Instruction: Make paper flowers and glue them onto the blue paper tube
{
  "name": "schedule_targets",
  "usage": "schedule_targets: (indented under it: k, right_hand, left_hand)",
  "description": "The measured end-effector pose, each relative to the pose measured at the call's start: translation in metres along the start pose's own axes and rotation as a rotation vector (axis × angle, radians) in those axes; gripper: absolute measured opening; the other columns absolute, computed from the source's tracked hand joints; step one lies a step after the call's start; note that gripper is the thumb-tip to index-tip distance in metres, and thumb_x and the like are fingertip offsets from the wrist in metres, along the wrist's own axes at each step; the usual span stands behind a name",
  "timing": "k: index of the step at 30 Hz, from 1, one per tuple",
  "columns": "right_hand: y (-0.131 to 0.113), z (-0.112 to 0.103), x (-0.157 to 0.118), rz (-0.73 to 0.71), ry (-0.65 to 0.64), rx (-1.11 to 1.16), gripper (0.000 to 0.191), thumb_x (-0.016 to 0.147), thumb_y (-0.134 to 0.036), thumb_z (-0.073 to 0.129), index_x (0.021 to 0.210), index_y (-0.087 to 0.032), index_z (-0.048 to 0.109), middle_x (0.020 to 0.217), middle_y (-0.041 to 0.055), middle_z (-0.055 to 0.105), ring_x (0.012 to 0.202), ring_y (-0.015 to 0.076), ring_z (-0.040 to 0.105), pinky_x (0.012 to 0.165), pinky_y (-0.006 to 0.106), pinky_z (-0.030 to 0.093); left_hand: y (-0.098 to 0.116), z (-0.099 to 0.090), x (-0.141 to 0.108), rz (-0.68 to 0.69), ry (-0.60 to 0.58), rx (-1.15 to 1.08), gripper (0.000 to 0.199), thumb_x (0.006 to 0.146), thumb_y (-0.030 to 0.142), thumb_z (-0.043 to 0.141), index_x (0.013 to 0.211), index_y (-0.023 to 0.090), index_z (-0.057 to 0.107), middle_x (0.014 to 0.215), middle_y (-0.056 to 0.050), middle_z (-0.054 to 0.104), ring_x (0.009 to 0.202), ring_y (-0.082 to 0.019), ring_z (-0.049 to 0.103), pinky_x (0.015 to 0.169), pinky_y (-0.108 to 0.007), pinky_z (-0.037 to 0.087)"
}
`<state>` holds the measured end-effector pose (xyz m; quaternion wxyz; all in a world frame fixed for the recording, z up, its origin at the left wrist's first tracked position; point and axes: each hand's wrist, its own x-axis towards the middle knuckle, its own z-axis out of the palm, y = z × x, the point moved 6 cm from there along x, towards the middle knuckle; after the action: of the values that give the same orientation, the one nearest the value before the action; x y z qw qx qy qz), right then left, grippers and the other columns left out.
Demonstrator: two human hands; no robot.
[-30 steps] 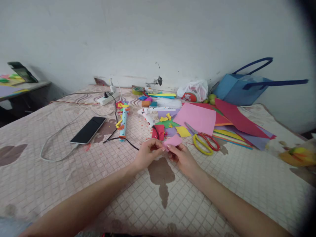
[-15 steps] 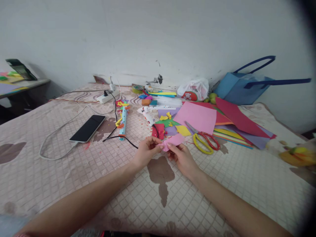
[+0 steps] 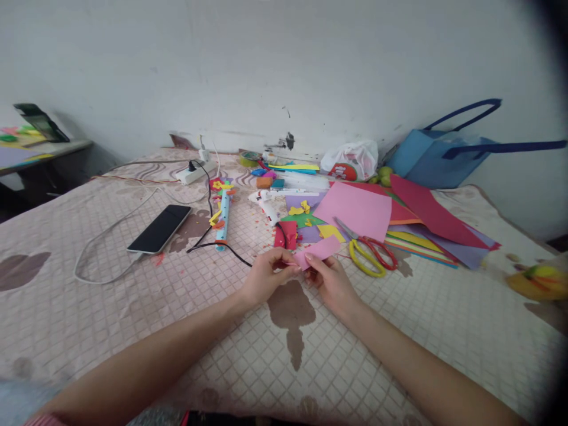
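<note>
A small strip of pink paper point(image 3: 320, 253) is held between both hands above the patterned tablecloth. My left hand point(image 3: 270, 273) pinches its left end, and the fingertips there hide that edge. My right hand point(image 3: 331, 281) grips the lower middle with the thumb on top and fingers beneath. Just past the strip lie a red paper piece point(image 3: 286, 235) and a yellow paper piece point(image 3: 331, 232). Scissors point(image 3: 367, 258) with yellow and red handles rest to the right of my right hand. A white glue gun point(image 3: 268, 208) lies beyond, its black cord passing near my left hand.
Coloured paper sheets point(image 3: 355, 208) spread at the right, before a blue bag point(image 3: 437, 157) and a white plastic bag point(image 3: 350, 160). At the left are a phone point(image 3: 160, 228) on a white cable, a power strip point(image 3: 191, 173) and a decorated light-blue stick point(image 3: 223, 219).
The pink strip, curled before, now lies flatter and extends further up to the right. Both hands still hold it; the whole view has shifted slightly.
</note>
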<state>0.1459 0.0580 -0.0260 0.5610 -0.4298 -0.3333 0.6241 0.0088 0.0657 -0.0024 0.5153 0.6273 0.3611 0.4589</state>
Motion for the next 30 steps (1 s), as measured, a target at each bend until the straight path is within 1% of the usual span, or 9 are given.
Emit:
schedule_targets:
  k: [4, 7, 12, 14, 16, 20, 24, 27, 30]
  right_hand:
    - [0.002, -0.002, 0.001, -0.037, -0.002, -0.059, 0.021, 0.067, -0.034, 0.076, 0.073, -0.017, 0.065, 0.058, -0.0018, 0.059, 0.049, 0.0089, 0.047, 0.045, 0.022, 0.034]
    - [0.002, -0.002, 0.001, -0.059, -0.007, -0.075, 0.021, 0.068, -0.035, 0.075, 0.074, -0.017, 0.066, 0.058, -0.002, 0.059, 0.049, 0.0089, 0.047, 0.044, 0.022, 0.033]
    - [0.004, 0.008, -0.004, 0.001, -0.133, -0.112, 0.021, 0.072, -0.036, 0.072, 0.077, -0.016, 0.068, 0.061, -0.0005, 0.06, 0.053, 0.0094, 0.051, 0.046, 0.022, 0.037]
    - [0.004, 0.007, -0.004, 0.011, -0.131, -0.105, 0.021, 0.071, -0.035, 0.073, 0.076, -0.016, 0.067, 0.061, -0.0009, 0.06, 0.052, 0.009, 0.051, 0.046, 0.022, 0.038]
    - [0.005, 0.006, -0.003, 0.013, -0.122, -0.112, 0.021, 0.07, -0.035, 0.074, 0.074, -0.016, 0.066, 0.061, -0.001, 0.06, 0.051, 0.0089, 0.051, 0.046, 0.022, 0.038]
    - [0.006, 0.003, -0.001, -0.026, -0.13, -0.212, 0.021, 0.071, -0.037, 0.073, 0.075, -0.016, 0.067, 0.057, -0.0012, 0.06, 0.05, 0.0096, 0.051, 0.047, 0.023, 0.039]
    - [0.006, 0.005, -0.001, -0.022, -0.167, -0.231, 0.023, 0.071, -0.036, 0.072, 0.082, -0.017, 0.069, 0.063, 0.0002, 0.063, 0.057, 0.0119, 0.055, 0.051, 0.024, 0.042]
    - [0.005, 0.006, -0.002, -0.013, -0.16, -0.252, 0.022, 0.069, -0.034, 0.073, 0.081, -0.016, 0.069, 0.063, 0.0003, 0.063, 0.057, 0.012, 0.056, 0.05, 0.023, 0.042]
    - [0.004, 0.007, -0.003, -0.018, -0.153, -0.297, 0.02, 0.07, -0.033, 0.073, 0.079, -0.016, 0.069, 0.061, 0.0002, 0.063, 0.057, 0.0122, 0.056, 0.05, 0.023, 0.042]
  left_hand:
    - [-0.013, -0.003, 0.001, -0.176, 0.079, -0.231, 0.026, 0.067, 0.034, 0.074, 0.073, 0.013, 0.06, 0.069, -0.001, 0.061, 0.064, -0.01, 0.055, 0.062, -0.021, 0.042]
    - [-0.015, -0.002, 0.001, -0.209, 0.094, -0.309, 0.026, 0.066, 0.033, 0.075, 0.072, 0.013, 0.059, 0.068, 0.0, 0.062, 0.062, -0.008, 0.055, 0.061, -0.02, 0.042]
    - [-0.01, 0.0, 0.001, -0.133, 0.039, -0.279, 0.025, 0.069, 0.032, 0.074, 0.075, 0.013, 0.058, 0.073, -0.003, 0.064, 0.069, -0.012, 0.059, 0.069, -0.025, 0.046]
    - [-0.007, -0.001, 0.0, -0.085, 0.029, -0.216, 0.023, 0.071, 0.032, 0.072, 0.076, 0.013, 0.058, 0.075, -0.004, 0.064, 0.071, -0.014, 0.06, 0.07, -0.027, 0.047]
    - [-0.003, -0.003, 0.0, -0.033, 0.044, -0.122, 0.021, 0.072, 0.03, 0.071, 0.075, 0.013, 0.059, 0.078, -0.004, 0.063, 0.074, -0.014, 0.059, 0.071, -0.027, 0.047]
    - [0.002, -0.005, 0.0, 0.018, 0.064, -0.001, 0.017, 0.073, 0.028, 0.07, 0.074, 0.014, 0.061, 0.084, -0.006, 0.063, 0.078, -0.015, 0.059, 0.073, -0.027, 0.047]
    - [0.003, -0.005, 0.0, 0.05, 0.034, 0.01, 0.016, 0.074, 0.028, 0.07, 0.074, 0.014, 0.061, 0.081, -0.005, 0.063, 0.077, -0.015, 0.06, 0.071, -0.027, 0.048]
    - [0.001, -0.004, 0.001, 0.055, 0.013, -0.001, 0.016, 0.073, 0.028, 0.07, 0.074, 0.014, 0.062, 0.079, -0.005, 0.063, 0.075, -0.015, 0.06, 0.07, -0.027, 0.048]
    - [-0.002, -0.003, 0.001, 0.026, 0.014, -0.084, 0.019, 0.072, 0.028, 0.072, 0.076, 0.014, 0.061, 0.076, -0.004, 0.063, 0.069, -0.014, 0.061, 0.067, -0.027, 0.048]
